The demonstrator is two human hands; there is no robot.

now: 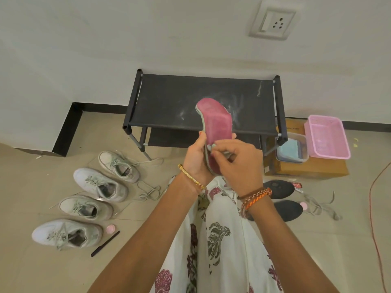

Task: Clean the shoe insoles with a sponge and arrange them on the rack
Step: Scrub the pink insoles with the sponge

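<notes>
The left hand (195,157) has its grip round a curved pink insole (214,123) before the black fabric rack (169,98); the right hand (239,163) pinches a pale sponge (211,147) against it. Four white sneakers (101,185) line the floor left; a pink basket (328,136) sits right.

The right hand (237,159) covers the lower half of the pink insole (215,123), and whatever its fingertips pinch there shows only as a grey sliver, perhaps a sponge. Right of the rack (203,102), the clear tub's (292,149) contents blur together. The orange cable (374,218) leaves frame rightward.
</notes>
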